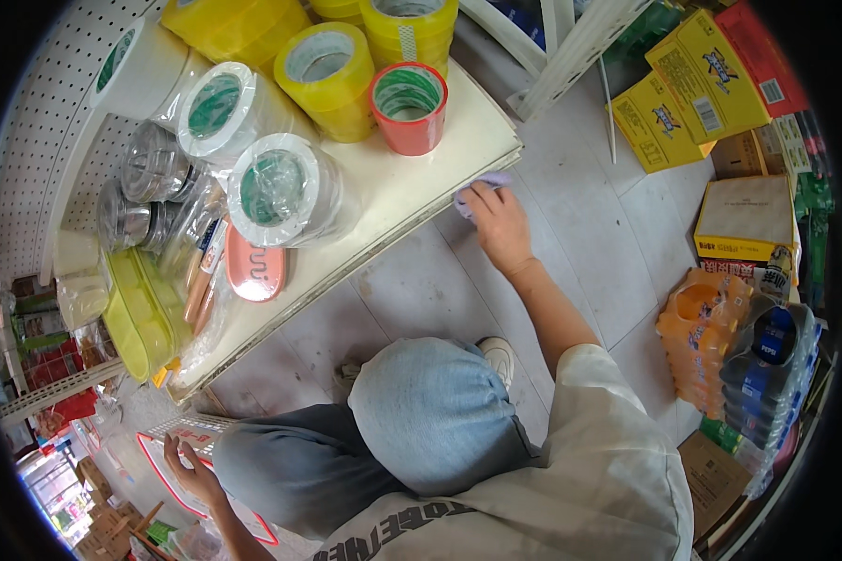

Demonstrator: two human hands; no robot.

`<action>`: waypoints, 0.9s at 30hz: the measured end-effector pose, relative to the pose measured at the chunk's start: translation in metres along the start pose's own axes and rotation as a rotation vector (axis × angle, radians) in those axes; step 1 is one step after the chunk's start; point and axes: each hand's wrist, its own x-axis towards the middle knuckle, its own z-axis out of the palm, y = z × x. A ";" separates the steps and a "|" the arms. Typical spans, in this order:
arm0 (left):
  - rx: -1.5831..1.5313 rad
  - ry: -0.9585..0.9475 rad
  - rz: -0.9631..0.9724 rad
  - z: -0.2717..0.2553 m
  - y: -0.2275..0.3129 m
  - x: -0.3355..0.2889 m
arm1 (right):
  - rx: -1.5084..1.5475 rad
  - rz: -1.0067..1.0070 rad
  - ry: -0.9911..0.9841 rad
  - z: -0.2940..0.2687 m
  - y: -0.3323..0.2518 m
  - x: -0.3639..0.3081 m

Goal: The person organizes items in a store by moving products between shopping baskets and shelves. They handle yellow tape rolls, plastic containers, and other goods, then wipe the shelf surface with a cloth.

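My right hand [498, 221] is closed on a light purple cloth [482, 193], pressed against the front edge of a cream shelf [398, 192] near its right corner. My left hand [193, 475] hangs by my left knee with its fingers apart and nothing in it. It is nearest to a white and red basket [180, 439] on the floor. On the shelf stand rolls of yellow tape [324, 82], a roll of red tape [409, 107] and rolls of white tape [285, 190]. A pink oval box [255, 266] and a yellow-green tray [143, 313] lie toward the left end.
Glass jars [152, 164] stand behind the tray, by a white pegboard [33, 131]. Across the tiled floor [571, 243], on the right, are yellow cartons [709, 79], orange shrink-wrapped bottles [702, 332] and dark bottles in plastic [767, 374]. A white shelf upright [580, 56] stands beyond the corner.
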 end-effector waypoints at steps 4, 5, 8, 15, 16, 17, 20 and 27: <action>-0.045 0.018 -0.006 -0.005 0.002 0.000 | -0.117 0.017 0.049 -0.009 0.033 0.005; -0.031 0.022 0.000 -0.007 0.000 -0.001 | -0.124 0.023 0.064 -0.013 0.044 0.007; -0.012 0.030 -0.005 -0.012 -0.010 -0.008 | -0.165 0.004 0.075 -0.016 0.060 0.013; -0.039 0.066 -0.032 -0.013 -0.032 -0.021 | -0.306 0.400 -0.038 -0.031 0.103 0.013; -0.048 0.069 -0.033 -0.012 -0.034 -0.022 | -0.311 0.504 -0.050 -0.036 0.116 0.010; -0.044 0.076 -0.039 -0.012 -0.033 -0.023 | -0.237 0.529 0.016 -0.043 0.122 0.011; -0.026 0.092 -0.055 -0.013 -0.029 -0.027 | -0.068 0.577 0.051 -0.060 0.129 0.011; -0.062 0.106 -0.001 0.008 -0.026 -0.026 | 0.301 0.598 0.072 -0.084 0.060 0.017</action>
